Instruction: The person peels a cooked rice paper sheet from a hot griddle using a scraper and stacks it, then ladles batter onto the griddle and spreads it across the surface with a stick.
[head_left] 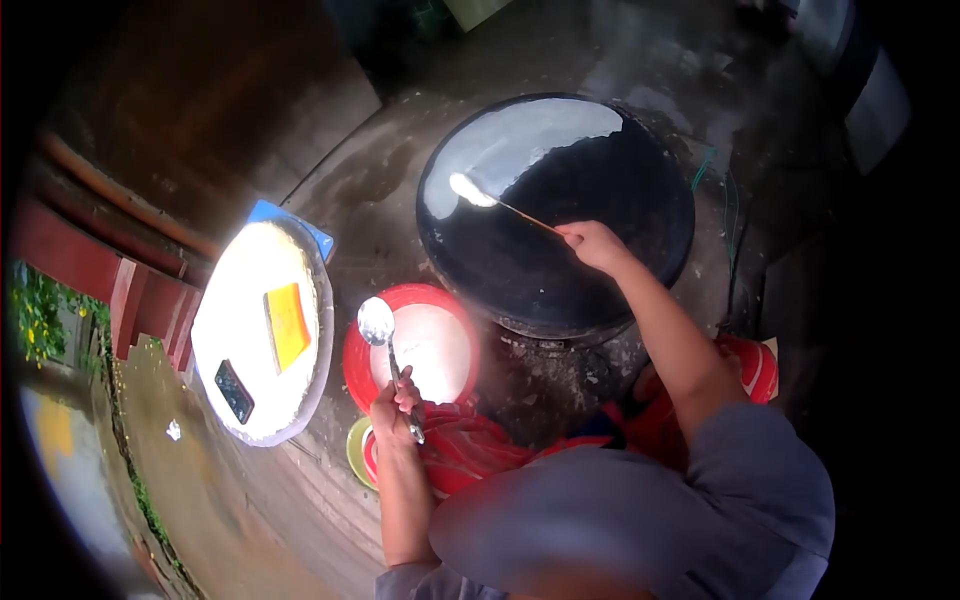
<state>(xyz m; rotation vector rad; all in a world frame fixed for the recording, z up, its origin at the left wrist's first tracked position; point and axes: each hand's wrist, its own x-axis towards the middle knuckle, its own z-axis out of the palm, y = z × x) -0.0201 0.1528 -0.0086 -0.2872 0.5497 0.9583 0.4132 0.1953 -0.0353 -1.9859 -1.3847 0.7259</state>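
We take the large round black griddle (570, 240) as landmark. A pale, wet-looking layer (540, 135) covers its far side and curves down its left side; the remaining surface shows dark. Our right hand (592, 246), over the griddle's near right part, pinches the thin brown stick (530, 216) between thumb and fingers. The stick's rounded white head (472, 190) lies at the layer's edge, on the griddle's left part.

Nearer to us than the griddle and to its left, we note the round red basin (357, 365) filled with white liquid (432, 345). Our left hand (397, 403), fingers closed around the handle, holds the long-handled metal ladle (376, 321) upright over the basin's left part; the ladle's bowl is coated white.

Farther left of the griddle, beyond the basin, we find the broad oval tray (322, 375) with a bright white surface. On it lie an orange-yellow rectangular object (288, 326) and a dark rectangular object (234, 391), apart from each other. A blue flat item (318, 238) projects from behind the tray's edge on the side toward the griddle.
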